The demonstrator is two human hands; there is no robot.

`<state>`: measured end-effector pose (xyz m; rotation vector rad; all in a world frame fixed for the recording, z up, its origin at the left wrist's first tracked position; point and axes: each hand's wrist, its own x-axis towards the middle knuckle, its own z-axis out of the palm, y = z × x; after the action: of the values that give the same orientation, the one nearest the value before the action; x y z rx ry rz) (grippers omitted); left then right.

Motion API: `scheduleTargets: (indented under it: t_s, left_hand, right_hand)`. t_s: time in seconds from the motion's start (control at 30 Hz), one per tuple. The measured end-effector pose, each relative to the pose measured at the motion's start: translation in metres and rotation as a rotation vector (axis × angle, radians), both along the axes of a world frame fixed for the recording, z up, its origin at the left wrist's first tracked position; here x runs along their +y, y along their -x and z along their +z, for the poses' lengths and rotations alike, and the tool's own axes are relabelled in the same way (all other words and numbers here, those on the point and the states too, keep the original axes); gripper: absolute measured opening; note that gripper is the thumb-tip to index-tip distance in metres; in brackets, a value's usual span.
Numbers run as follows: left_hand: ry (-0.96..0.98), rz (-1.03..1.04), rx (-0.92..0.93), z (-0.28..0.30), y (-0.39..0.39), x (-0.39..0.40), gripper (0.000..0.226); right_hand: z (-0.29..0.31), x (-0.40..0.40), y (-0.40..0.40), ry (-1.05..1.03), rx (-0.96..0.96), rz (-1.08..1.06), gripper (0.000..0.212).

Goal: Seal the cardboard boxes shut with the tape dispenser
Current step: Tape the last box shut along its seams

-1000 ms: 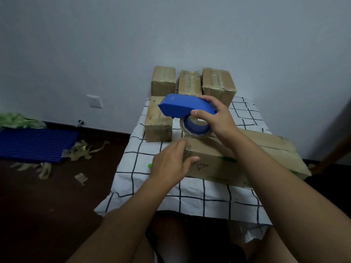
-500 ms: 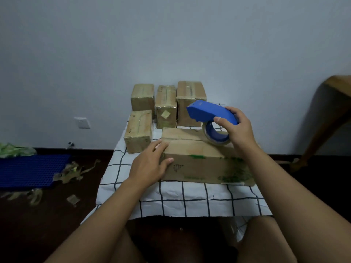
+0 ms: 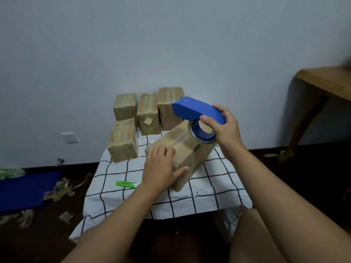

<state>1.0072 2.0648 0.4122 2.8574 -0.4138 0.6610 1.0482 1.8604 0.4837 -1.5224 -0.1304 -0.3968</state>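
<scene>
Blue plastic marks the tape dispenser (image 3: 197, 110), which the right hand (image 3: 222, 128) grips from above, fingers curled over its back and thumb on its near side. Its tape roll (image 3: 202, 134) sits at the far end of the long box (image 3: 182, 149), apparently touching the top there. That box lies at an angle on the worktop (image 3: 214, 185), which is covered by a white cloth with a dark grid. A seam runs along the top of the box, and green print shows on its side.

The left hand (image 3: 161, 168) rests flat on the near end of the long box, fingers spread over the top and thumb down the near side.

Four small boxes sit behind: three in a row (image 3: 148, 112) near the wall and one (image 3: 123, 141) in front of them at the left, apart from the long box. A green cutter (image 3: 125, 184) lies on the cloth just left of the left wrist.

Scraps of tape (image 3: 62, 188) litter the dark floor at the left, beside a blue mat (image 3: 24, 190). A wooden table (image 3: 326, 80) stands at the right.
</scene>
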Motion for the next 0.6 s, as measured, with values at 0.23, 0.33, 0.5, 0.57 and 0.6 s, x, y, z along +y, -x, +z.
scheduleTargets:
  t_s: [0.23,0.33,0.5,0.57,0.6]
  left_hand:
    - [-0.087,-0.159,0.431,0.014,-0.012,0.052,0.094]
    - [-0.158,-0.024,0.261,0.017,-0.013,0.044,0.094]
    - [-0.183,0.048,0.1,0.007,-0.005,-0.002,0.08]
    - [-0.128,-0.023,0.051,0.005,-0.003,-0.014,0.073]
    - [-0.092,-0.08,0.045,0.004,-0.003,-0.015,0.068]
  right_hand:
    - [-0.013,-0.011,0.009,-0.015,0.045,-0.006,0.047]
    - [-0.015,-0.007,0.012,-0.006,0.054,0.013,0.047]
    - [-0.01,-0.006,0.015,-0.037,0.055,0.022,0.051]
    - [-0.009,-0.01,0.016,-0.032,0.049,0.022,0.054]
    - [-0.009,-0.012,0.017,-0.025,0.049,0.025,0.055]
